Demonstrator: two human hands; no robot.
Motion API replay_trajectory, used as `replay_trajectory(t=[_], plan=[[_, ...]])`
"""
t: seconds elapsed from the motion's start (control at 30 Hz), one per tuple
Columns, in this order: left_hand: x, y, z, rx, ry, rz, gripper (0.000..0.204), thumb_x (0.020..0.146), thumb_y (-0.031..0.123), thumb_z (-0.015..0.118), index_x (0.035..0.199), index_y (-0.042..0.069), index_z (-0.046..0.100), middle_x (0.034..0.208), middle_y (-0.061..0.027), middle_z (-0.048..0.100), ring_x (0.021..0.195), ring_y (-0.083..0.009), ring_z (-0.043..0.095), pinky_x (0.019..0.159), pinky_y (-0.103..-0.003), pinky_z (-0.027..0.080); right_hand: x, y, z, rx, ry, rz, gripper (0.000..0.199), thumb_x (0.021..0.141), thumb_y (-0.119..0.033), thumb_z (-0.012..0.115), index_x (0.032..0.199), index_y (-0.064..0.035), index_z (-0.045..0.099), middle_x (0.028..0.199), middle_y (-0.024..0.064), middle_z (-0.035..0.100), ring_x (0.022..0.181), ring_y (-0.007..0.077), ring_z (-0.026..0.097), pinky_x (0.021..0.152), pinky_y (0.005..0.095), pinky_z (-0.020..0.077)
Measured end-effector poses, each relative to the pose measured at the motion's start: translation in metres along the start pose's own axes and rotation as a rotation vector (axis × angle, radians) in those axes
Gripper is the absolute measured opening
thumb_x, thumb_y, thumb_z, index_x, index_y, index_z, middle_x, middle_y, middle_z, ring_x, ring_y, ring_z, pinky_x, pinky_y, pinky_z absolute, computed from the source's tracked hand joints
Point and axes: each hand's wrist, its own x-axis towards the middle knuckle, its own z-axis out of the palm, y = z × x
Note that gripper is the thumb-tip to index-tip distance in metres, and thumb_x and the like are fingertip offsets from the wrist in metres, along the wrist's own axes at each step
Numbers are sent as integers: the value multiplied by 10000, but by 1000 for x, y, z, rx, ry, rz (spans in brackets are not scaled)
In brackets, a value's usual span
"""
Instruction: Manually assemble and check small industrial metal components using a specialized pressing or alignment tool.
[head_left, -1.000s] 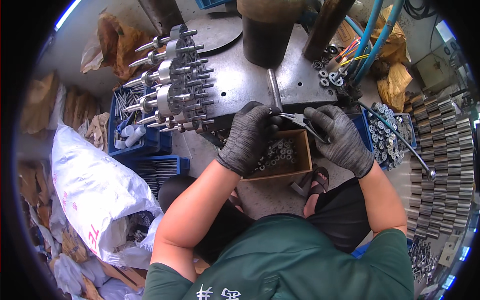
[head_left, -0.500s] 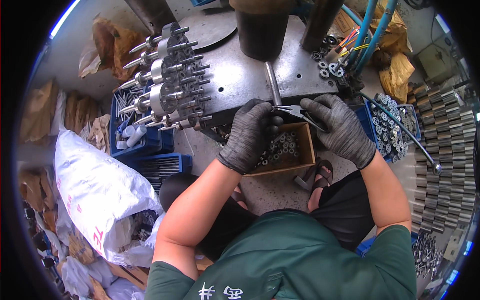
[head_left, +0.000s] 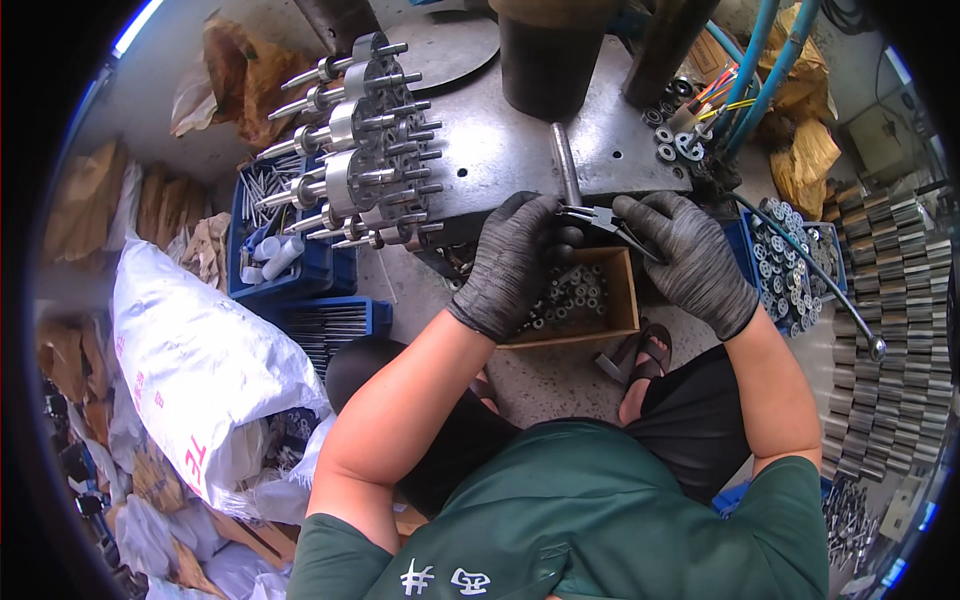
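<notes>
Gloved fingers of the right hand (head_left: 690, 262) wrap the handles of a pair of pliers (head_left: 605, 220), its nose meeting the left hand (head_left: 512, 262), whose fingers curl shut around something too hidden to name. Beneath both sits a cardboard box (head_left: 622, 300) of small metal rings, half covered by the left palm, below the grey steel plate (head_left: 500, 150).

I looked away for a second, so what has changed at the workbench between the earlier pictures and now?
Very little. The left hand and right hand, both gloved, have shifted only slightly; they stay together over the cardboard box of small metal parts. The right hand keeps hold of the pliers, tips toward the left hand. The stacked shaft assemblies and blue bins lie as before.
</notes>
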Motion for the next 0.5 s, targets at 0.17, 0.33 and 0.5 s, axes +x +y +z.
replay_trajectory(t=[0.17, 0.33, 0.5], plan=[[2, -1, -6, -362, -140, -28, 246, 939, 69, 603, 1172, 9, 553, 1132, -173, 616, 1110, -300, 655, 935, -385, 573, 12, -7, 6, 204, -44, 185, 600, 799, 60, 642, 1383, -67, 603, 1152, 177, 651, 1066, 351, 668, 915, 371, 541], [0, -21, 6, -223, -149, 65, 341, 878, -59, 499, 1219, -53, 513, 1254, -242, 569, 1179, -371, 627, 1023, -446, 549, 43, 1, 29, 654, 64, 299, 594, 859, -40, 670, 1440, -19, 548, 1080, 135, 674, 945, 187, 666, 838, 337, 556], [13, -69, -6, -36, -166, -96, 434, 828, -84, 434, 1255, -69, 507, 1207, -241, 608, 1109, -384, 665, 917, -480, 612, 89, -29, 56, 922, -26, 429, 621, 892, -85, 666, 1492, -106, 503, 856, -6, 596, 617, 71, 549, 522, 231, 471]])
